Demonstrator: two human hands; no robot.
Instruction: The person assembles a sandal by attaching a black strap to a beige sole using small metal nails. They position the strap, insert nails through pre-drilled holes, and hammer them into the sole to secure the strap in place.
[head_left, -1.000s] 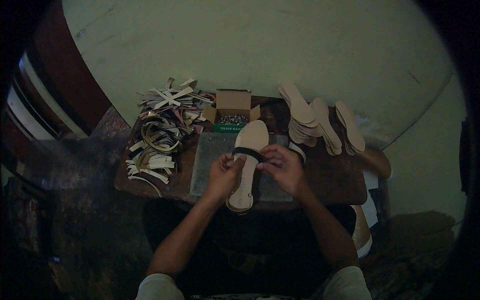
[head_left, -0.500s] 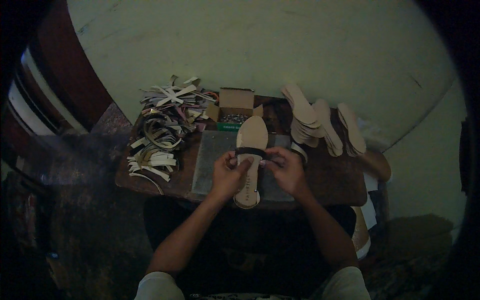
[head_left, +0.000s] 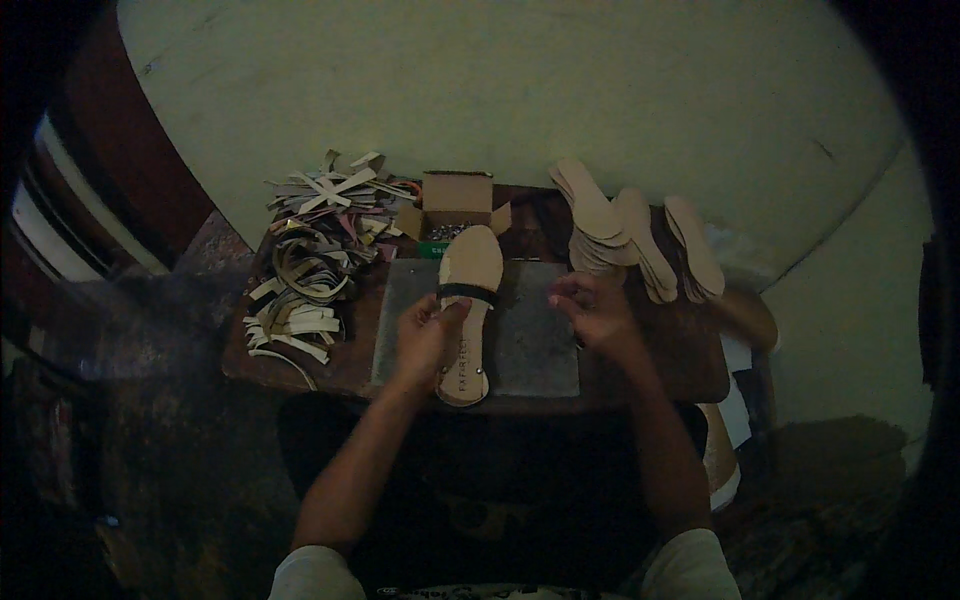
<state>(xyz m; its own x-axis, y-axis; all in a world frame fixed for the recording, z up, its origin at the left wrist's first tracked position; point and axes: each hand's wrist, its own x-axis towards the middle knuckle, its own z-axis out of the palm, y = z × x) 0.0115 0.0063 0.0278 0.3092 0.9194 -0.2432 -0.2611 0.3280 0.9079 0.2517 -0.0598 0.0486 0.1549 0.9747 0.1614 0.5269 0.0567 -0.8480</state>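
My left hand (head_left: 428,338) grips a beige insole (head_left: 473,255) by its left edge, with the thumb lying on its top face. A black strap (head_left: 468,293) crosses the insole just ahead of that thumb. Small shiny studs show near the insole's heel end. My right hand (head_left: 597,310) is apart from the insole, above the right side of a grey slab (head_left: 535,345). Its fingers are loosely bent and a little apart, and nothing shows between them. The palm side of this hand is hidden.
Strap pieces (head_left: 310,265) lie heaped on the left of the dark wooden table (head_left: 655,370). An opened cardboard box (head_left: 457,190) of small metal pieces stands at the back. Stacks of beige insoles (head_left: 600,215) lie at the back right, near the wall (head_left: 520,90).
My right hand has let go of the strap and moved right, off the insole. My left hand has shifted slightly left, still holding the insole.
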